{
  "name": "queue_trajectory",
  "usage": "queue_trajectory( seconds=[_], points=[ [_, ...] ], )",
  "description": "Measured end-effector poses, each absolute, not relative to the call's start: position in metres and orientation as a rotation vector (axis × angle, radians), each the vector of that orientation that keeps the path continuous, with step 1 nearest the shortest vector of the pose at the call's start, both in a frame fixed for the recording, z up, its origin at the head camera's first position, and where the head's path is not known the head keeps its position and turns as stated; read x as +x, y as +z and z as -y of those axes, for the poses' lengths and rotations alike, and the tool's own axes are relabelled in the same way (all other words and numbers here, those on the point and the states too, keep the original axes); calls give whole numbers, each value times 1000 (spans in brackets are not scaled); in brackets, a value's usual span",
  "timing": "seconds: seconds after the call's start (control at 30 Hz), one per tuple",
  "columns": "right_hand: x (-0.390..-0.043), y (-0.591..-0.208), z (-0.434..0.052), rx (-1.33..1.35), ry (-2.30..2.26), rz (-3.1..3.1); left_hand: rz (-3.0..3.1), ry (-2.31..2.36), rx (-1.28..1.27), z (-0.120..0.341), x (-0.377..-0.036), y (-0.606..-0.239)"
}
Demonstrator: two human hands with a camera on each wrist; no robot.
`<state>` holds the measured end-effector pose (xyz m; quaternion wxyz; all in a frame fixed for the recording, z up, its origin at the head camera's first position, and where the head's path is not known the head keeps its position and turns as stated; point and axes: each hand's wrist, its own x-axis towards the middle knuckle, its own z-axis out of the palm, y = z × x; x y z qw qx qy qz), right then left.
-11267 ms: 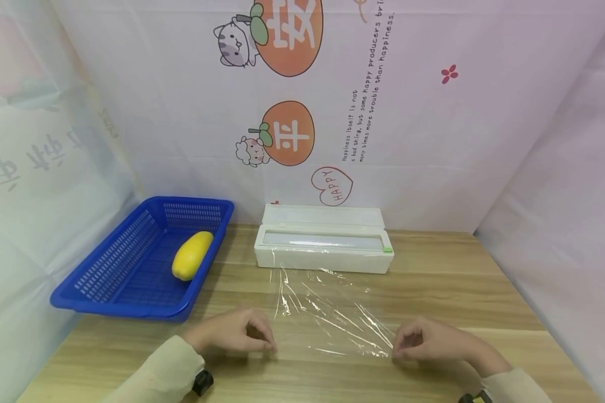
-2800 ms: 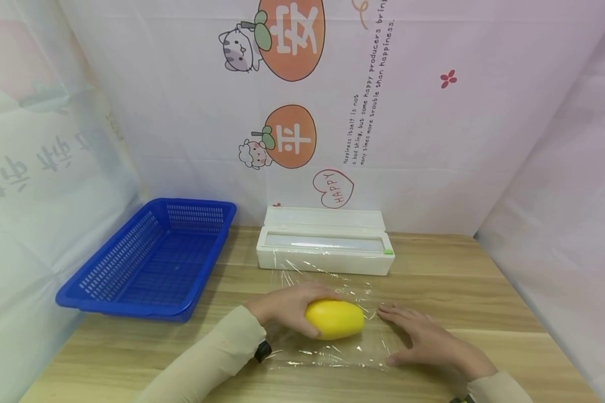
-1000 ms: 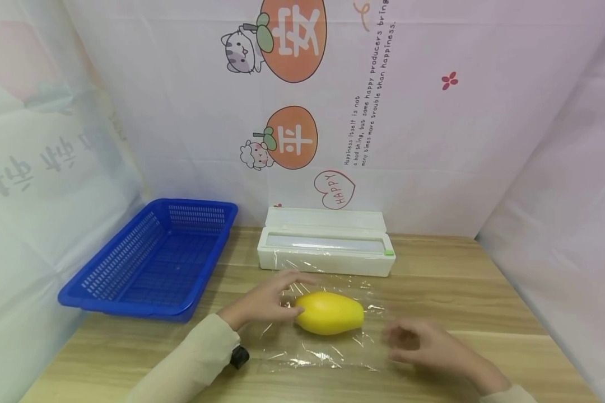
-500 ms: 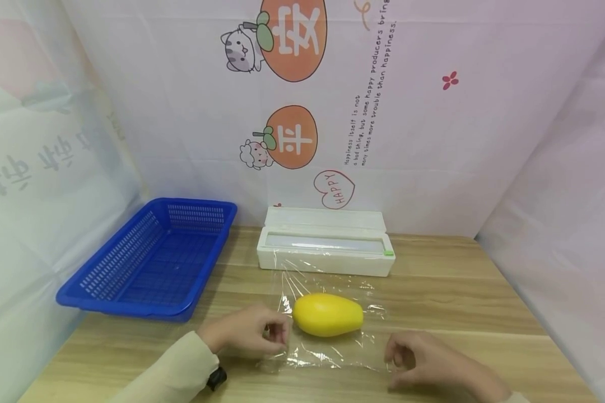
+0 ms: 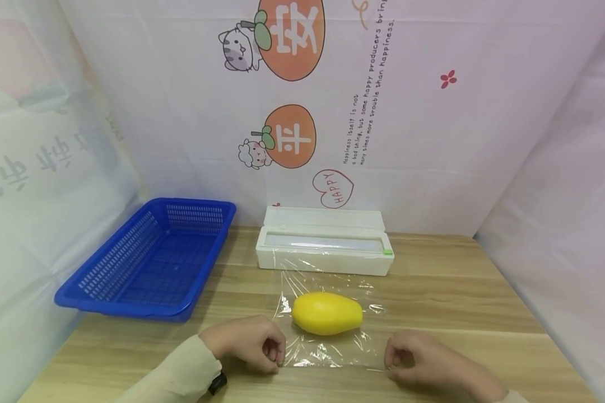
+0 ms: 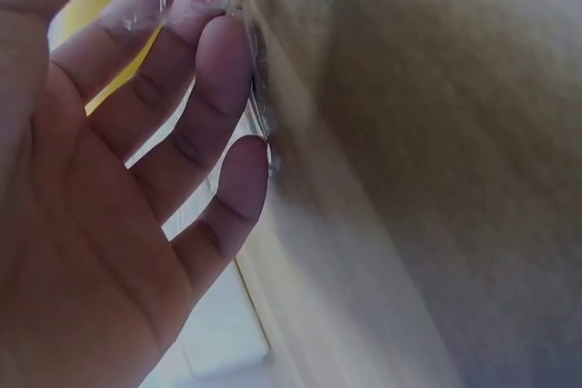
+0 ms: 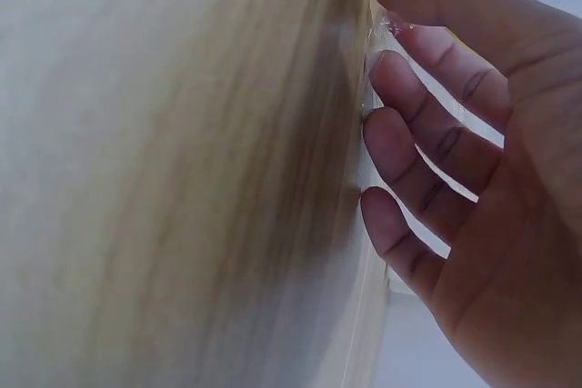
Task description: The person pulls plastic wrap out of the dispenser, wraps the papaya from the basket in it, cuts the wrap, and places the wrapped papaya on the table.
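The left hand (image 5: pixel 249 348) pinches the near left corner of the film (image 5: pixel 333 352); its fingers are curled at the edge. The right hand (image 5: pixel 418 361) has the near right corner between curled fingers, it seems, though the wrist view is blurred. The mango (image 5: pixel 326 313) lies on the film, between both hands and a little behind them; the film lies on the table (image 5: pixel 459 291), before the white dispenser (image 5: pixel 324 246); the blue basket (image 5: pixel 146 263) stands to the left.

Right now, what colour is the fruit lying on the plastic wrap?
Yellow. The fruit lies on the clear plastic wrap; the head view shows it best.
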<state>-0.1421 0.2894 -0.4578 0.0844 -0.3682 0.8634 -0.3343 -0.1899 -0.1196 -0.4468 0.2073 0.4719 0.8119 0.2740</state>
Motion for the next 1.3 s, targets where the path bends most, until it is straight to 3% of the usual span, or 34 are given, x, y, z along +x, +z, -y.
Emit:
queue_trajectory(
  seconds=[0.33,0.53,0.97,1.3],
  points=[
    [-143,-447,-289,-1192,-987,-2655,-2386,736,1350,121,-189,-428],
    [-142,-437,-288,-1108,-953,-2803,-2448,766,1407,124,-193,-416],
    [-153,-433,-286,-1286,-969,-3009,-2506,874,1569,128,-211,-411],
    [-171,-432,-282,-1268,-983,-3017,-2586,924,1428,129,-226,-416]
  ],
)
